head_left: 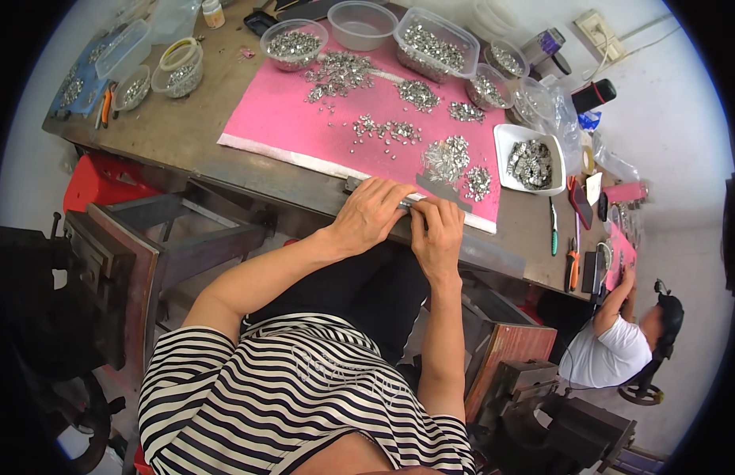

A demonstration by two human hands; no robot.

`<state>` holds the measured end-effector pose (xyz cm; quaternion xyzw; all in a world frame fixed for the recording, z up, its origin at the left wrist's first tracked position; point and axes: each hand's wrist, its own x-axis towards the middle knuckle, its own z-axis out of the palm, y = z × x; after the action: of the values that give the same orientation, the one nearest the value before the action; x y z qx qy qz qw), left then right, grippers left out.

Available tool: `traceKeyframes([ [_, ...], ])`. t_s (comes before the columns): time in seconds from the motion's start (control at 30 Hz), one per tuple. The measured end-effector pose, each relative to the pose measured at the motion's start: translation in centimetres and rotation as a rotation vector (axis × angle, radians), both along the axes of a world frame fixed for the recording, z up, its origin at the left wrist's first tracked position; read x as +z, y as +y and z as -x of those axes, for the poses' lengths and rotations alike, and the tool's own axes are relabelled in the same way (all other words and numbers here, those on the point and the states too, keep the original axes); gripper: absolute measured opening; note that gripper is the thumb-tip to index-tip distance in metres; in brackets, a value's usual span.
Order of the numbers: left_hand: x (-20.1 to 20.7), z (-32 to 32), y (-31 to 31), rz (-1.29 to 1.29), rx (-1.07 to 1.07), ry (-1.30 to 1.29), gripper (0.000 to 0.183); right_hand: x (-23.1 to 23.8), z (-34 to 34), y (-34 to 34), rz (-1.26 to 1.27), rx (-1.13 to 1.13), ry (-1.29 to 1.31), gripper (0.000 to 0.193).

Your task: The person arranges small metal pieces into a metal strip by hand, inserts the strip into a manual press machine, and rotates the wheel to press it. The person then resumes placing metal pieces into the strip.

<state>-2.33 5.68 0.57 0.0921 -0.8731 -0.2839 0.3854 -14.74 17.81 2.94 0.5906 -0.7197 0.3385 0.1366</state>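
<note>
At the table's near edge, my left hand point(371, 212) is closed, its fingers bent over a slim grey metal bar point(407, 203). Close beside it, my right hand point(437, 233) pinches the bar's other part with thumb and fingers. What lies under the fingertips is too small to make out. Just beyond both hands is a pink mat point(304, 119) with a white border. Small shiny metal pieces point(447, 158) lie on it in several piles, the closest right past my right hand. A flat grey plate point(445, 190) shows beside that pile.
Clear plastic tubs point(295, 44) of metal pieces line the far side. A white tray point(531, 160) of pieces stands right of the mat. Pliers point(572, 269) and a green-handled tool point(554, 228) lie at the right. Another person point(621, 340) works at the far right.
</note>
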Motion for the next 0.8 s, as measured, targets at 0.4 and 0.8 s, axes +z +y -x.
traceKeyframes([
  [0.4, 0.1, 0.1, 0.2, -0.009, 0.002, 0.000, 0.044, -0.2, -0.1, 0.0, -0.028, -0.051, -0.009, 0.014],
  [0.8, -0.2, 0.1, 0.1, 0.000, 0.018, 0.045, 0.040, 0.5, -0.1, -0.1, -0.063, -0.035, 0.036, 0.014],
])
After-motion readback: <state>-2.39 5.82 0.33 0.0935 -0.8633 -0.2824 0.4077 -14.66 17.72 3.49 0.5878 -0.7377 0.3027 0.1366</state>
